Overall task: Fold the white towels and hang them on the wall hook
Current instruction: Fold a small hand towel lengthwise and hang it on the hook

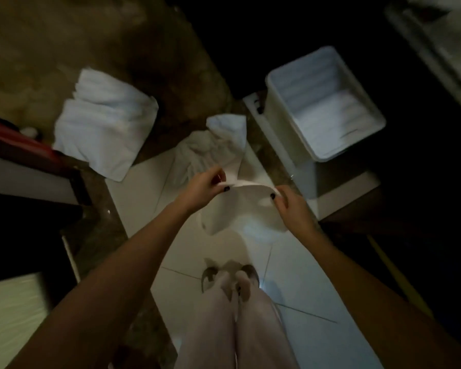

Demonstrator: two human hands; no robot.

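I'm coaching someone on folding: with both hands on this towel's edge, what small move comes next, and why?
Probably bring the left hand and right hand together so the pinched ends meet, halving the towel. Each hand pinches its top edge, and it hangs slack and unfolded between them.

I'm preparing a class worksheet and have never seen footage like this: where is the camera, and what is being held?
No machine here: one camera worn on a person's head looks down towards their own feet. The left hand and right hand each pinch the edge of a white towel, held between them above the tiled floor. Beyond it lies a crumpled towel; further left, a stack of folded towels; to the right, a white plastic bin. The picture is dim.
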